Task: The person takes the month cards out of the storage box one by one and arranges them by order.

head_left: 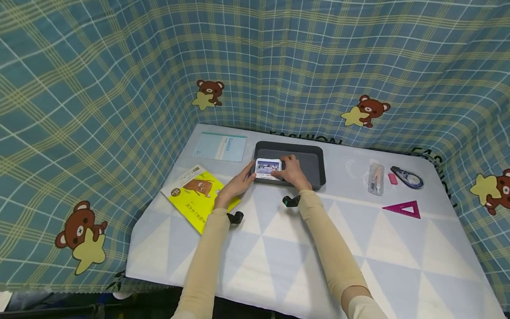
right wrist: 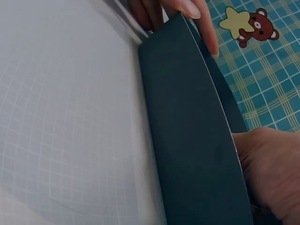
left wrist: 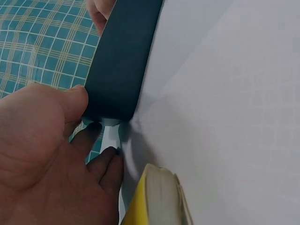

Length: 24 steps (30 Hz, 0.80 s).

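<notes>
A dark grey rectangular tray (head_left: pixel 307 161) lies near the back of the table. In its left end is a white-bordered picture card (head_left: pixel 268 167) with a snowy-looking scene. My right hand (head_left: pixel 294 173) reaches over the front wall and holds the card by its right edge, thumb low and fingers at the upper corner. My left hand (head_left: pixel 236 186) grips the tray's left end; the thumb (left wrist: pixel 75 101) is at the rim and the other fingers are outside the wall. In the right wrist view, the tray's front wall (right wrist: pixel 187 126) hides most of the right hand's fingers.
A yellow book (head_left: pixel 199 195) lies beside the left forearm, behind it a pale blue notebook (head_left: pixel 223 147). To the right are a clear case (head_left: pixel 376 179), a pink eraser (head_left: pixel 392 179), a correction tape (head_left: pixel 407 177) and a magenta set square (head_left: pixel 404 208). Plaid curtain (head_left: pixel 279 66) surrounds the table.
</notes>
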Available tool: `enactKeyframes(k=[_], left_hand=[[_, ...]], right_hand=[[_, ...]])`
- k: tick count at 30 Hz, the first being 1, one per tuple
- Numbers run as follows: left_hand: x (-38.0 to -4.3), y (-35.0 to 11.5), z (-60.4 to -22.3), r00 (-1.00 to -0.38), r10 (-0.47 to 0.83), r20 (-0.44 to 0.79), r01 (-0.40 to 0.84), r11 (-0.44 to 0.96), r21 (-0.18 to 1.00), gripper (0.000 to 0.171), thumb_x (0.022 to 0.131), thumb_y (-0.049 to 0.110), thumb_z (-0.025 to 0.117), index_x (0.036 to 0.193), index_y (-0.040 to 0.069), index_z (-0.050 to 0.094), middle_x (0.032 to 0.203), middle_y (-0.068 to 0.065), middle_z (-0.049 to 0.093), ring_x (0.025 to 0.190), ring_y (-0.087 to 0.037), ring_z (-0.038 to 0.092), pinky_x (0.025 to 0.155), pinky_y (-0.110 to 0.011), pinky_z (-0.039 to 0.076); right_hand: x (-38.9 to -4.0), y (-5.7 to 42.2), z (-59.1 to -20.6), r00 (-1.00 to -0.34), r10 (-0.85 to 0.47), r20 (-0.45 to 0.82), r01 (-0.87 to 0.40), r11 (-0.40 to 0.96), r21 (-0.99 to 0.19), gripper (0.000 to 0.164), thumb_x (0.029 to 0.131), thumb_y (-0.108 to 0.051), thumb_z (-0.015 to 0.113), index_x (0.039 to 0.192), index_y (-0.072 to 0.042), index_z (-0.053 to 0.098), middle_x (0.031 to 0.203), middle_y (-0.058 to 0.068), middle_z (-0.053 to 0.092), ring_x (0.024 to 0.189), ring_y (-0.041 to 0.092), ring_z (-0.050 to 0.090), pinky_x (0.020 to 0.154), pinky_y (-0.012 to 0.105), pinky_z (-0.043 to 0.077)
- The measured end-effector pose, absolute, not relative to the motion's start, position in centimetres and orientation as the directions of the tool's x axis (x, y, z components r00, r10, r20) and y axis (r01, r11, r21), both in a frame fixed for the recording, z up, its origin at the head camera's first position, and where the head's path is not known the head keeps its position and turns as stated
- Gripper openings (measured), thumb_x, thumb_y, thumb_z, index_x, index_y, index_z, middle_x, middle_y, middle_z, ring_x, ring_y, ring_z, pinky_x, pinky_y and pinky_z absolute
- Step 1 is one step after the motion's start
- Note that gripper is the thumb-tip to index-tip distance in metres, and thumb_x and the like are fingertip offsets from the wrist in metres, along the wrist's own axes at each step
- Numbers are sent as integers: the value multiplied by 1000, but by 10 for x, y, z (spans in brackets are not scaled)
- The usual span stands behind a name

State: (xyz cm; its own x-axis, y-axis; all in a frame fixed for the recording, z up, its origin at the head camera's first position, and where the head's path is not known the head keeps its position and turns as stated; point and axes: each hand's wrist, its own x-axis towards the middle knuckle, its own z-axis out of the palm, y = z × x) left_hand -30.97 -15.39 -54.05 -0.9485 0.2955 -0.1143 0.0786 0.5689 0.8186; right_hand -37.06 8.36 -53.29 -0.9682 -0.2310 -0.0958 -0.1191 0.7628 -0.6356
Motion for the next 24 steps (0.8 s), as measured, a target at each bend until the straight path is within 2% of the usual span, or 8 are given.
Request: enactKeyframes(k=[9,15,22,24], left_hand=[[-309,-153,-542,-950,295,-101,81,548,833,64,111,34,43,165,26,12,170,-6,15,153,-35,19,123,-53,16],[-306,-153,-542,-951,290,-106,79,560,825,64,111,35,42,165,25,11,169,-9,15,152,-37,20,123,-53,17],[-304,-153,-541,-951,289,-106,76,555,828,64,110,37,42,165,26,11,169,-10,16,152,-39,21,122,-55,18],[-303,-153,-540,-951,289,-110,71,549,833,64,110,37,42,165,27,11,169,-9,16,152,-38,21,122,-55,18]], right_hand=[[-371,84,-535,-978,-184,-98,-70,731,-679,71,93,-30,77,149,-2,45,156,24,31,141,41,34,111,55,38],[-369,83,-535,-982,-184,-33,-105,693,-714,65,92,-21,78,144,-1,46,143,22,41,128,36,46,105,50,44],[-369,83,-534,-983,-165,-78,-71,738,-671,69,93,-26,77,146,3,45,151,25,33,139,42,35,111,55,38],[-369,82,-533,-984,-159,-76,-66,733,-677,68,92,-25,77,145,3,45,150,25,33,138,42,36,110,55,39]])
